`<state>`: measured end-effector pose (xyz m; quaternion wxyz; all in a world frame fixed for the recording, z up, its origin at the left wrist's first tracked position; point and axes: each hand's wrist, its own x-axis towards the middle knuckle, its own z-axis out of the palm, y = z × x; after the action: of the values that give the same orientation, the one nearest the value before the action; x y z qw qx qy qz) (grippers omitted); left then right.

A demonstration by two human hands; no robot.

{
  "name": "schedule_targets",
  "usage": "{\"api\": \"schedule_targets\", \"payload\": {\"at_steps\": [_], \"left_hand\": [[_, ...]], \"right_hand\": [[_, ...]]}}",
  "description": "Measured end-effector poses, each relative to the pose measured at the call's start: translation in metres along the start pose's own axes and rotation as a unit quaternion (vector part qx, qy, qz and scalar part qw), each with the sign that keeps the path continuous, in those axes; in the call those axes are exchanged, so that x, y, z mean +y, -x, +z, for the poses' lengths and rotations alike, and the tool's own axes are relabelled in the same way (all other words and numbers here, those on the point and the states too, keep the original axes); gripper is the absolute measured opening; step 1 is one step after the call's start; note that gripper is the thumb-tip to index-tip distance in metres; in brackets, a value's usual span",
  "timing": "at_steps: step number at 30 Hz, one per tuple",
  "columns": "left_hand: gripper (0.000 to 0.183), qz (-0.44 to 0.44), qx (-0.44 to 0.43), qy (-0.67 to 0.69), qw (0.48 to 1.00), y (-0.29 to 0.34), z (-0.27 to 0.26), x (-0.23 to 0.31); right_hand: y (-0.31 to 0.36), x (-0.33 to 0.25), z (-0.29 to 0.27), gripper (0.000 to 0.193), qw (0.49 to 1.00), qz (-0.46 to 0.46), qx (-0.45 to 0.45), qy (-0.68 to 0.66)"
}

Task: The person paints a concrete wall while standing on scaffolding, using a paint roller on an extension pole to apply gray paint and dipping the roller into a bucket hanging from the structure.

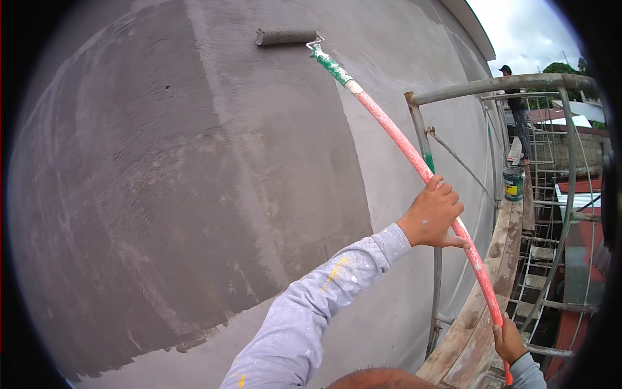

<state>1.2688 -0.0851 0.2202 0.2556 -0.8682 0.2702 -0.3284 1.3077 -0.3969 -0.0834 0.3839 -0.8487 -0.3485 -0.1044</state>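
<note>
A paint roller (285, 37) with a grey sleeve rests against the upper wall. Its green handle is joined to a long red-and-white pole (395, 133) that slants down to the right. Partway along the pole, my left hand (433, 212) is closed round it, the paint-spotted grey sleeve reaching across the wall. Close to the pole's lower end, my right hand (510, 341) grips it too. Dark, wet-looking grey coating (175, 175) covers much of the wall, with lighter grey wall (382, 97) to its right and below.
Metal scaffold tubes (499, 84) rise at the right, beside wooden planks (479, 330) running along the wall. A dark paint can (513, 183) stands on the planks. Farther off, a person (517, 113) in dark clothes stands on the scaffold. Roofs lie below at the right.
</note>
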Motion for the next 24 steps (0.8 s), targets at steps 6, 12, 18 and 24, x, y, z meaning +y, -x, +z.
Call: {"api": "schedule_targets", "payload": {"at_steps": [6,12,18,24], "left_hand": [[0.056,-0.029,0.239,-0.046,0.97,-0.027,-0.044,-0.039],[0.054,0.025,0.244,0.066,0.967,0.003,-0.089,-0.021],[0.052,0.042,0.241,0.066,0.967,0.029,-0.12,-0.013],[0.048,0.02,0.243,0.065,0.968,0.043,-0.129,-0.018]], "right_hand": [[-0.089,-0.075,-0.083,0.031,0.999,-0.045,0.005,-0.008],[-0.177,-0.169,-0.146,0.034,0.991,-0.105,-0.002,-0.079],[-0.263,-0.243,-0.184,0.046,0.991,-0.106,0.018,-0.075],[-0.321,-0.295,-0.205,0.05,0.987,-0.123,0.019,-0.098]]}}
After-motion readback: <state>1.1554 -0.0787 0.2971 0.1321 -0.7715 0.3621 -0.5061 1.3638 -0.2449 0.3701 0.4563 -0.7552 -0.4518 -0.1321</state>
